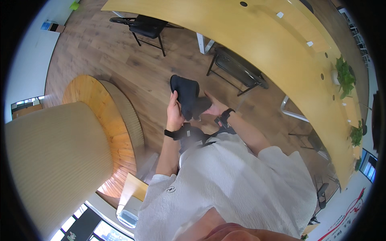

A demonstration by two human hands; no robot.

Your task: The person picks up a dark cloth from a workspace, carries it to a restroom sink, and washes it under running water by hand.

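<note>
A dark, soft-looking item, perhaps a cap or a shoe, is held up between my hands in front of my body; its exact kind cannot be told. My left hand grips its near left side, thumb up along the edge. On the other side, my right hand is at a dark, blurred part that sticks out to the right, with the fingers partly hidden behind it. Black straps with small devices are around both wrists. Below the hands, dark clothing and the white shirt are in view.
A long yellow wooden table curves across the top and right, bearing potted plants. Black folding chairs stand along its near side. At left, a round wooden bench encircles a wide ribbed column. Wooden flooring lies beyond my hands.
</note>
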